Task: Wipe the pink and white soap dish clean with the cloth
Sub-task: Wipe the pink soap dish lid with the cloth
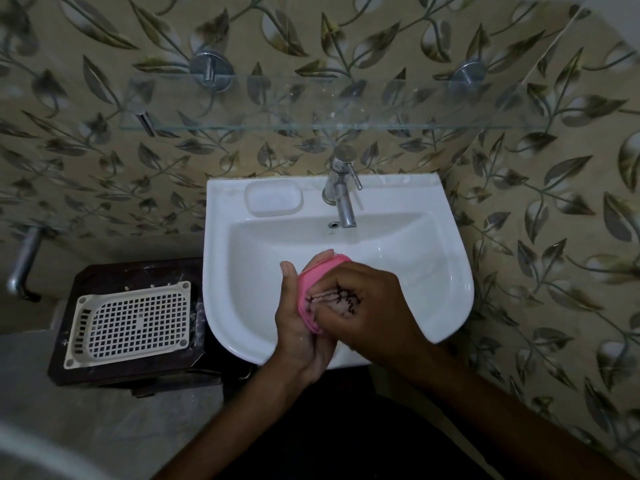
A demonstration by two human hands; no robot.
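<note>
1. The left hand (300, 320) cups the pink soap dish (313, 289) from below and behind, thumb up along its near-left rim and fingertips showing past its far edge; the fingers are curled round it.
2. The right hand (370, 306) is bunched on a pale cloth (334, 301) with dark zigzag stitching, its fingers curled into the cloth and pressing it into the hollow of the dish.
3. The dish is held tilted on edge above the front half of the white basin (433, 299), clear of the bowl's surface as far as can be seen.
4. Only pink shows here — the white part of the dish is hidden by the cloth and the hands, so how much is wiped cannot be told.
5. Likely trouble: a hard push from the cloth hand could lever the wet plastic out of the cupping hand, since it is gripped mostly by its rim; it would drop into the bowl.
6. A loose corner of cloth could also drag past a spot and leave residue along the rim.
7. Room — the bowl lies open under and around the hands, and the tap (343, 192) stands well back at the far edge.
8. To the left, beside the basin, a dark stand (104, 370) carries a white grid tray (133, 320), well apart from the hands; a glass shelf (311, 126) hangs on the wall above.
</note>
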